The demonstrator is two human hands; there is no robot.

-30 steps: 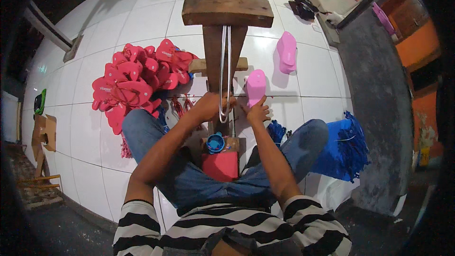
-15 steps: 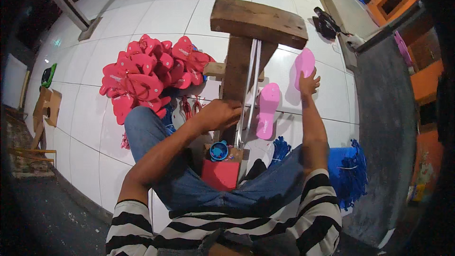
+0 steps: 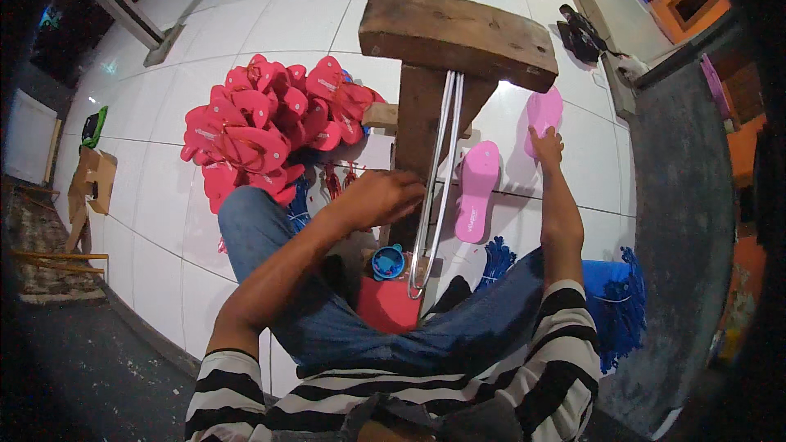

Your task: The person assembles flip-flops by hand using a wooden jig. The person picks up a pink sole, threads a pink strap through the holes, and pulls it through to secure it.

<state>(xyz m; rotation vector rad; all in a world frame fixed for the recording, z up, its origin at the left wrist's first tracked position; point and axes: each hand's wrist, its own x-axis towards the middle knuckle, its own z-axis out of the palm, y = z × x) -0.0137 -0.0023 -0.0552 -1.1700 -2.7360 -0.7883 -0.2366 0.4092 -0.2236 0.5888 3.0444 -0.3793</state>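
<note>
My left hand (image 3: 393, 198) has bent fingers, with the tips beside a long looped metal rod (image 3: 442, 172). Whether they grip the rod is hidden. The rod leans along a T-shaped wooden stand (image 3: 458, 37) between my legs; its rounded lower end lies over a red pad (image 3: 389, 304). My right hand (image 3: 546, 145), arm stretched out, is closed on the near end of a pink flip-flop sole (image 3: 544, 108). A second pink sole (image 3: 477, 192) lies on the floor between that hand and the stand. By the red pad sits a small blue cup (image 3: 388, 262) with bits inside.
A heap of red flip-flops (image 3: 254, 127) lies left of the stand. Blue strap bundles (image 3: 495, 260) rest by my right knee, with a bigger blue bunch (image 3: 614, 303) outside it. Cut cardboard (image 3: 94, 184) is at far left, a black object (image 3: 580, 34) at far right.
The rod's lower end has come nearer to me and now overlaps the red pad. My right hand has shifted onto the sole's near end. The left hand stays by the rod.
</note>
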